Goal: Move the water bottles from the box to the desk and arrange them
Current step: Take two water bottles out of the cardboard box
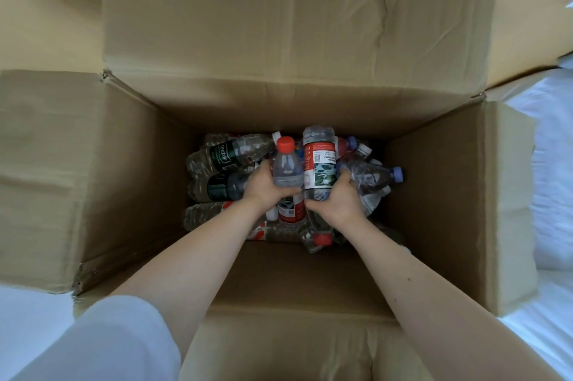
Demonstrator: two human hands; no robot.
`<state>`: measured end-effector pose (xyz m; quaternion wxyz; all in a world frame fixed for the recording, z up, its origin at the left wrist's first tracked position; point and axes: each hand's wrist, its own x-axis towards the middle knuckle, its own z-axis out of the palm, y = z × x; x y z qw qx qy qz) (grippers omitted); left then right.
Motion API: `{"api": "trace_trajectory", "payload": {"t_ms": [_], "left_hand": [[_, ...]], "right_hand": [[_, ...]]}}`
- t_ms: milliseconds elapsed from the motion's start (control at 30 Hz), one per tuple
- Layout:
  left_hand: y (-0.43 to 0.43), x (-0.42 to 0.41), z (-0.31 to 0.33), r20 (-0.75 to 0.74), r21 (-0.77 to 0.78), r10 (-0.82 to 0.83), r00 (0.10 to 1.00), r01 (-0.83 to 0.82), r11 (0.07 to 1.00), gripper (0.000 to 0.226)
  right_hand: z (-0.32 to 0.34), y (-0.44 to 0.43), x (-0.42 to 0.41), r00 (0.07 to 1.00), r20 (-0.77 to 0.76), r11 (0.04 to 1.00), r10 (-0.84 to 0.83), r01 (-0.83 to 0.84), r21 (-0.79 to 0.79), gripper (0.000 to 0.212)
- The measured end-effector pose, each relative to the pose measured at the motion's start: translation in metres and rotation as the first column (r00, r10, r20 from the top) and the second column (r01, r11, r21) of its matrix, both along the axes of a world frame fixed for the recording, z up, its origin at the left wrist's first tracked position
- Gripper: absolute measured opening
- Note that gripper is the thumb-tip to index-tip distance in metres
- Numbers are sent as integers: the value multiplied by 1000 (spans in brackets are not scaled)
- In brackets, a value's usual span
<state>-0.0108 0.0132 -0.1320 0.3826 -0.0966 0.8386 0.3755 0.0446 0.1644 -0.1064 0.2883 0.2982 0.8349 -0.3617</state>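
1. Two bottles are in hand, both inside the box (434,194) and just above the heap of loose bottles on its floor. The desk is not in view.
2. Left hand (266,190): fingers and thumb are wrapped round the lower body of a red-capped bottle (287,168), cap pointing up. Judged a lifting hold, taken low so the bottle comes out upright.
3. Right hand (338,202): closed round a red-labelled bottle (319,163), which is held base-up, its cap end hidden below the hand. A purple-capped bottle (376,177) lies against the fingers; whether it is also gripped cannot be told.
4. The two held bottles touch side by side at the centre of the box. Judged one bottle per hand, to halve the trips.
5. Both forearms reach down over the near wall, wrists nearly level, backs of the hands facing up.
6. Many bottles lie on their sides, among them a green-labelled bottle (223,154) at the far left. Task judged at an early stage.
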Motion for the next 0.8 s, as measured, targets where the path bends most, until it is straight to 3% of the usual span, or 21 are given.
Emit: {"api": "trace_trajectory", "payload": {"t_ms": [100,233,367,800], "left_hand": [[4,-3,-2,-25,-26,2,1000,-2,1000,73],[7,-3,3,19,72,71,997,-72,995,73],[5,6,13,2,92,33,999,-33,995,71],[-14,1,77,-244,41,-20,970,31,999,75]], "right_hand": [[4,4,0,1000,9,1000,7,-7,-12,87],[11,12,1,1000,16,1000,0,1,-31,84],[21,18,4,1000,-2,999,-14,14,-51,85],[62,18,12,989,-135,996,-55,44,-81,77]]}}
